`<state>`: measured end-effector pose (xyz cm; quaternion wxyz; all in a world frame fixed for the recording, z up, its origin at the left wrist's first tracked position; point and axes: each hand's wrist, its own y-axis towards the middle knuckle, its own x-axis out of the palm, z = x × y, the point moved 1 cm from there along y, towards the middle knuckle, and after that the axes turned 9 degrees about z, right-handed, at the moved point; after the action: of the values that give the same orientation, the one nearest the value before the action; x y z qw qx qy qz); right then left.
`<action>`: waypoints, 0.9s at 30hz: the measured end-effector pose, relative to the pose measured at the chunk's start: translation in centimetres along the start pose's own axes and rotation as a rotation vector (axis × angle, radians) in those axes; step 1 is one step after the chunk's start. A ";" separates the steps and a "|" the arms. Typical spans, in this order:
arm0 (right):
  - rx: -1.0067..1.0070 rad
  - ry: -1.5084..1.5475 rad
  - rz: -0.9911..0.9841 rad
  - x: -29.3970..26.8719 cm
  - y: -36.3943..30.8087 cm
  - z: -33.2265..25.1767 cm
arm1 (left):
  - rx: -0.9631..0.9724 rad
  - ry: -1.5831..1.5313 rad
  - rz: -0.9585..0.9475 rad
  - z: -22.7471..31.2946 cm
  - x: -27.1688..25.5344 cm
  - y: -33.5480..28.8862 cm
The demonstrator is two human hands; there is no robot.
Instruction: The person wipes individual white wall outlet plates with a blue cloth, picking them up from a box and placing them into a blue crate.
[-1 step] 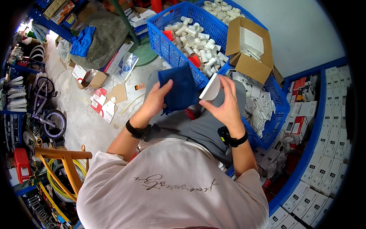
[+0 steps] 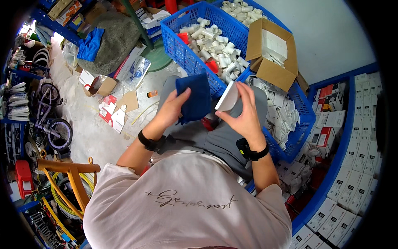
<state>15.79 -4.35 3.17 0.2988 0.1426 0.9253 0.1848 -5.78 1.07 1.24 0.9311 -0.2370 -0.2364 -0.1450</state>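
A folded dark blue cloth (image 2: pixel 197 96) hangs from my left hand (image 2: pixel 171 108), the thumb lying over its near face. Across from it, my right hand (image 2: pixel 245 116) pinches a thin white plastic plate (image 2: pixel 227 98) between thumb and fingers. The plate is tilted, with one edge toward the cloth and a small gap between the two. Both are held above my lap, over grey trousers (image 2: pixel 195 135).
Beyond my knees stands a blue crate (image 2: pixel 174 43) of white pipe fittings. An open cardboard box (image 2: pixel 258 39) rests over another blue crate (image 2: pixel 304 124) of white plates at right. Torn cartons (image 2: pixel 112 112) litter the left floor. White boxes (image 2: pixel 342 182) line the right-hand shelf.
My left hand and the cloth have shifted slightly right, and the cloth's right side looks narrower. The plate in my right hand has moved slightly left.
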 end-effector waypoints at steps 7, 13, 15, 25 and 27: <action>-0.114 0.036 -0.173 1.8 -1.0 -1.6 | 0.052 0.228 -0.206 -2.7 1.4 -0.8; -0.100 0.093 -0.171 2.0 -1.0 -1.3 | 0.116 0.297 -0.277 -3.4 0.5 -0.6; 0.070 0.398 -0.088 2.4 -1.3 -1.0 | 0.117 0.284 -0.269 -3.8 0.5 -0.7; 0.039 0.032 -0.039 1.9 -1.3 0.0 | -0.136 0.026 -0.157 -2.7 0.0 -0.2; 0.002 -0.038 -0.083 1.5 -1.2 -0.6 | -0.115 -0.011 -0.093 -1.9 -0.1 0.1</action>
<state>14.08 -4.98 2.36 0.3237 0.1078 0.9247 0.1687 -5.13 0.16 -0.31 0.9068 -0.2797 -0.2437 -0.2001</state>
